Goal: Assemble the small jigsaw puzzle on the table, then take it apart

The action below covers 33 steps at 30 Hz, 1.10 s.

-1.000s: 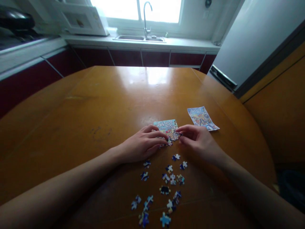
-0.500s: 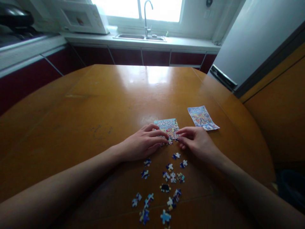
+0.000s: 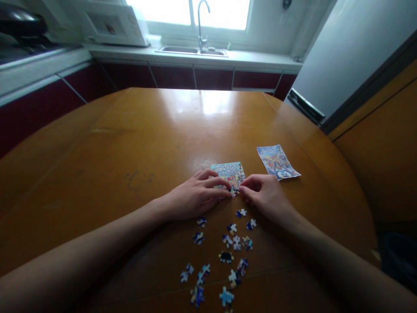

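Observation:
A partly assembled jigsaw puzzle point(image 3: 230, 171) with a colourful cartoon print lies flat on the wooden table point(image 3: 156, 139). My left hand point(image 3: 198, 193) lies over its left side, fingers stretched out and slightly apart, covering part of the lower left. At the lower right edge, my right hand point(image 3: 265, 193) has thumb and index finger pinched on a puzzle piece, mostly hidden by the fingertips. Several loose pieces are scattered nearer to me, among them a light blue piece point(image 3: 226, 296), a dark piece point(image 3: 226, 257) and a blue-and-white piece point(image 3: 241, 213).
A printed picture sheet point(image 3: 278, 161) with a curled corner lies right of the puzzle. Beyond the table are a counter with a sink point(image 3: 179, 50), a faucet point(image 3: 200, 26) and a white microwave point(image 3: 110, 24). A refrigerator point(image 3: 342, 56) stands at the right.
My right hand has shifted slightly, its fingertips drawing in closer to the puzzle's lower right edge. The left hand stays almost still on the puzzle.

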{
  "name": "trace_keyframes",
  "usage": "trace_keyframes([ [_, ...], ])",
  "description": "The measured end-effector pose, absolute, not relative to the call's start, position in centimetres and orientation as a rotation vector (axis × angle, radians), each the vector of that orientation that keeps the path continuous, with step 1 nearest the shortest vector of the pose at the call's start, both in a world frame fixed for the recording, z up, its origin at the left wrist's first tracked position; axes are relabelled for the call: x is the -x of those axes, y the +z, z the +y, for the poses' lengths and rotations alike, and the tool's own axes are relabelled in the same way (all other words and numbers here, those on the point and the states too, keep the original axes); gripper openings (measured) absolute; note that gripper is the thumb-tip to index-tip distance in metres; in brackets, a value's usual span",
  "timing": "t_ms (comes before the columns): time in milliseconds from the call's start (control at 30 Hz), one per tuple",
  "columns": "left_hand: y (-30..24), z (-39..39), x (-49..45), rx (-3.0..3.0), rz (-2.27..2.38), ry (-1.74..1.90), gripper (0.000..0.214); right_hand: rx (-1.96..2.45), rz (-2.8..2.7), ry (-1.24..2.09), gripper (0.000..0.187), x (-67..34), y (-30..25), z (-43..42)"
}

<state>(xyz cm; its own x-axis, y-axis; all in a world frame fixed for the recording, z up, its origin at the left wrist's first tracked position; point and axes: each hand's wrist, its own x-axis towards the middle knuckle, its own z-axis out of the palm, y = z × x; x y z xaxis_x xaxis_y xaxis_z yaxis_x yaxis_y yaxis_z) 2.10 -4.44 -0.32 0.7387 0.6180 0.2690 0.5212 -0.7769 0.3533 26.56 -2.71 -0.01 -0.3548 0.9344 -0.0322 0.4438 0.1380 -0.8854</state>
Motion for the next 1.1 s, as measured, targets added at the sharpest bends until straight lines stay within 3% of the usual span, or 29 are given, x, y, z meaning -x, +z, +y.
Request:
trace_keyframes([
  [533, -0.4, -4.4, -2.1, -2.712, 0.898, 0.524, 0.031, 1.41, -2.083, 0.909, 0.015, -26.1, 0.6, -2.8],
  [767, -0.3, -4.5, -2.2, -2.723, 0.898, 0.495, 0.03, 1.421, -2.073, 0.9, 0.007, -26.0, 0.1, -2.7],
  [1100, -0.1, -4.6, -2.2, -2.783, 0.925, 0.352, 0.042, 1.422, -2.116, 0.794, 0.02, -28.9, 2.2, -1.8],
])
